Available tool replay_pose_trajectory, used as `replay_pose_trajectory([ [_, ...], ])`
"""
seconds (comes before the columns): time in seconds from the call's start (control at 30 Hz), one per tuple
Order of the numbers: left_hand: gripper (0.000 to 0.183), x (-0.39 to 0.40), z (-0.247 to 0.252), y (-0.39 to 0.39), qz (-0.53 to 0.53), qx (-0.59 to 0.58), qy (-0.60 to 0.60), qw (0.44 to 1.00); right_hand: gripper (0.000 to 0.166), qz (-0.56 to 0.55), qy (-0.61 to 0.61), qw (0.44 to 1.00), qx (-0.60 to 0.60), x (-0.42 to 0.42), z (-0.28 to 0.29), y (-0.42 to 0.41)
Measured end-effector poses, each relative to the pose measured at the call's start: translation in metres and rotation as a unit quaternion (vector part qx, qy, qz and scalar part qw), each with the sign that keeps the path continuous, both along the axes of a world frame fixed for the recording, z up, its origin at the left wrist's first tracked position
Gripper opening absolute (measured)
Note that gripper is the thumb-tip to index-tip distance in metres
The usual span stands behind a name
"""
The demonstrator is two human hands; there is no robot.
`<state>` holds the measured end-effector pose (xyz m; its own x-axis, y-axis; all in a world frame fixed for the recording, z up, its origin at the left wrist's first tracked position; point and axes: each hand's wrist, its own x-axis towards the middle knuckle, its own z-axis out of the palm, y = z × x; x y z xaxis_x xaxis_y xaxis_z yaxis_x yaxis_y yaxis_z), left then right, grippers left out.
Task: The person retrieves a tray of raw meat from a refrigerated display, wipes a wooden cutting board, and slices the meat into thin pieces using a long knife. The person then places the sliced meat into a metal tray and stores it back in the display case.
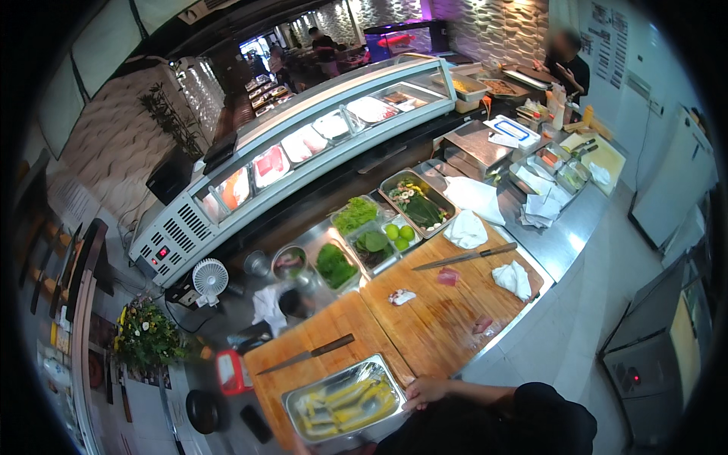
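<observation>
A steel tray point(402, 407) sits at the near left end of the wooden cutting boards point(318, 352). Yellow food strips point(347, 405) lie in it under what looks like clear plastic film. My right hand point(421, 393) has its fingers curled on the tray's right rim. Only a sliver of my left hand point(300, 447) shows, by the tray's lower left corner at the picture's bottom edge; its grip is hidden. Behind the tray lies a long knife point(307, 355), its dark handle pointing right. To its left is a red-rimmed container point(232, 372).
Another knife point(466, 256), white cloths point(512, 280), pink fish pieces point(448, 276) and a whitish piece point(402, 297) rest on the right board. Behind are greens point(335, 265), limes point(400, 234) and a glass display case point(318, 136). A co-worker point(566, 62) stands at the far right.
</observation>
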<state>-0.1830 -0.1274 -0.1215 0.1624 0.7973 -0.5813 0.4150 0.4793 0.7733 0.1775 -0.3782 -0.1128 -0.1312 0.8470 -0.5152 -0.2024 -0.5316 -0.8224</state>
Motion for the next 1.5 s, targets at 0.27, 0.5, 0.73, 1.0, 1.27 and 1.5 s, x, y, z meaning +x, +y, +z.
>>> replay_pose_trajectory([
  [0.27,0.055,-0.011,0.0,0.004,-0.027,-0.023,0.019,0.999,0.045,0.055,-0.119,0.991,0.039,0.006,0.012,-0.002],
  [0.5,0.056,-0.055,0.003,0.004,-0.048,-0.039,0.031,0.998,0.039,0.054,-0.136,0.987,0.064,0.003,0.017,-0.011],
  [0.73,0.063,-0.032,0.027,-0.006,-0.057,-0.003,0.055,0.997,0.037,0.086,-0.122,0.988,0.048,0.009,0.021,-0.009],
  [1.0,0.06,-0.049,0.001,0.0,-0.044,-0.029,0.025,0.998,0.035,0.107,-0.192,0.973,0.072,0.016,0.008,-0.016],
  [1.27,0.047,-0.03,-0.001,0.001,-0.021,-0.041,0.008,0.999,0.031,0.143,-0.275,0.949,0.051,0.016,0.004,-0.016],
  [1.5,0.039,-0.031,-0.001,-0.001,0.011,-0.025,-0.018,0.999,0.025,0.142,-0.268,0.949,0.081,0.019,-0.014,-0.02],
])
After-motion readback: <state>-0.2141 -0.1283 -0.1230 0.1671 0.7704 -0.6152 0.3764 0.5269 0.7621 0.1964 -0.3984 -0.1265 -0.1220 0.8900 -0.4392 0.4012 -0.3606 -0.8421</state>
